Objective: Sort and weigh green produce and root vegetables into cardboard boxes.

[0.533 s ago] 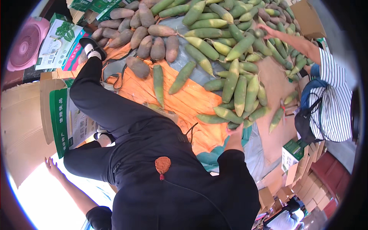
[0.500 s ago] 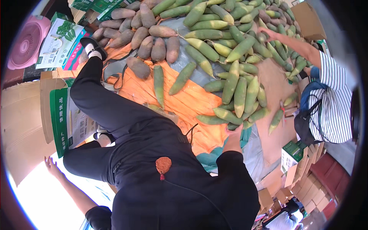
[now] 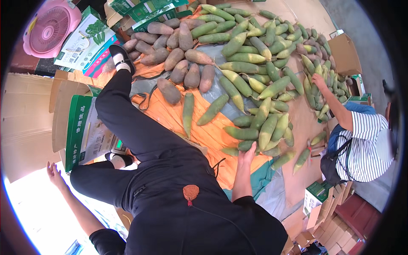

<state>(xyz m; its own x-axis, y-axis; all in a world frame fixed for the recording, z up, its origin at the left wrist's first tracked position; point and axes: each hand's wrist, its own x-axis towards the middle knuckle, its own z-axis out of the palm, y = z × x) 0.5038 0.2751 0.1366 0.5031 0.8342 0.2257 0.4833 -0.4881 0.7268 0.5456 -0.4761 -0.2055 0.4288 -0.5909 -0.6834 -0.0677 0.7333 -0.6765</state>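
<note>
My right hand (image 3: 245, 157) reaches into the near edge of a pile of green radishes (image 3: 263, 91). Its fingers close round the end of one dark green radish (image 3: 245, 145), and other radishes partly hide the rest of that one. Off to the left, my left hand (image 3: 54, 174) hangs in the air over a brightly lit patch. Its fingers are apart and hold nothing. Two green radishes lie apart from the pile, near a group of dull reddish-brown radishes (image 3: 179, 71).
An orange sheet (image 3: 170, 123) lies under the radishes. Green and white cartons (image 3: 74, 131) stand left of my legs, beside a scale display (image 3: 119, 144). A pink fan (image 3: 50, 29) stands far left. At right, a person in a striped shirt (image 3: 361, 144) reaches into the pile.
My view has shifted, so the pile sits lower in the picture. My right hand has moved left along the pile's near edge. The other person's hand has moved to radishes farther right.
</note>
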